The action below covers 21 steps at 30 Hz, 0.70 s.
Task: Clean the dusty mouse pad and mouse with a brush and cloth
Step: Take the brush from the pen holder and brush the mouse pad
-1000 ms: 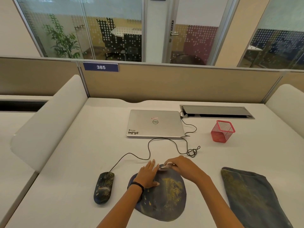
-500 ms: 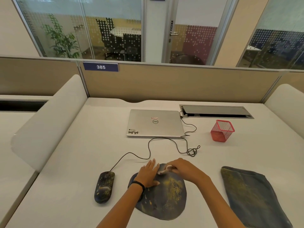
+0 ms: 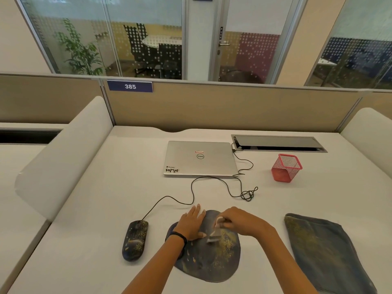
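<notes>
A dark round mouse pad (image 3: 214, 264) speckled with yellow dust lies on the white desk in front of me. My left hand (image 3: 192, 223) rests flat on its upper left part, fingers spread. My right hand (image 3: 241, 222) grips a small pale brush (image 3: 214, 234), whose bristles touch the pad near its middle. A dusty black wired mouse (image 3: 135, 240) sits left of the pad, apart from both hands. A dusty dark blue cloth (image 3: 324, 251) lies flat to the right.
A shut silver laptop (image 3: 200, 159) sits behind the pad, with the mouse cable (image 3: 212, 181) looping in front of it. A red mesh pen holder (image 3: 286, 168) stands at the right rear. White dividers flank the desk (image 3: 106, 198).
My right hand has drawn the brush from the pad's far edge toward its middle, tilting it more upright. My left hand has stayed flat on the pad.
</notes>
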Motion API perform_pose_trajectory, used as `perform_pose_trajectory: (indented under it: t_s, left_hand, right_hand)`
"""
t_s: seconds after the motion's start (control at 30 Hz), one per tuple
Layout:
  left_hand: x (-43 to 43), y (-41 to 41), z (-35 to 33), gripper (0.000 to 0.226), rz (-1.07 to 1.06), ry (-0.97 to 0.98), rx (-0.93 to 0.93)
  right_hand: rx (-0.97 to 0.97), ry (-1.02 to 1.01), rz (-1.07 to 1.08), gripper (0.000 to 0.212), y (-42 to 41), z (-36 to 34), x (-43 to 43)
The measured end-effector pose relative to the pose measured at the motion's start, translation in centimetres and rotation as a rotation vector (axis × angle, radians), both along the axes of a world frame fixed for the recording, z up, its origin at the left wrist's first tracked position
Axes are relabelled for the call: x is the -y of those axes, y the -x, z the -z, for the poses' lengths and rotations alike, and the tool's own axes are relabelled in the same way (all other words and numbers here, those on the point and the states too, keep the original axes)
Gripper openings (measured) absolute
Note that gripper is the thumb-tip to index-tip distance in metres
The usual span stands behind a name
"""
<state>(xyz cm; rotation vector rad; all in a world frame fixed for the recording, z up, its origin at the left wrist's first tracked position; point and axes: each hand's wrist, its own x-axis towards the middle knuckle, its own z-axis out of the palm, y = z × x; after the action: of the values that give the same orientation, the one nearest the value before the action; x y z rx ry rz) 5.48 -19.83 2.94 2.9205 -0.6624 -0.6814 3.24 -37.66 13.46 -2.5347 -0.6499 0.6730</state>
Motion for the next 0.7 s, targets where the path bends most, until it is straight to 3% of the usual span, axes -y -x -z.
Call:
perform_pose_trajectory:
  t_s: [0.13,0.3,0.5,0.7]
  left_hand:
    - [0.0,0.0,0.0,0.082,0.003,-0.002,0.008]
    - [0.0,0.0,-0.1,0.083,-0.001,0.005,0.0]
    - [0.1,0.3,-0.1,0.081,-0.016,0.011,0.004]
    - [0.1,0.3,-0.2,0.082,-0.018,0.01,-0.008]
  right_hand:
    - [0.105,-0.024,0.064,0.022,0.1,0.0,0.0]
    - [0.021,-0.04,0.047,0.023,0.1,0.3,0.6]
    - [0.255,-0.054,0.247,0.025,0.0,0.5,0.8]
    - [0.063,-0.057,0.217,0.027,-0.2,1.2,1.4]
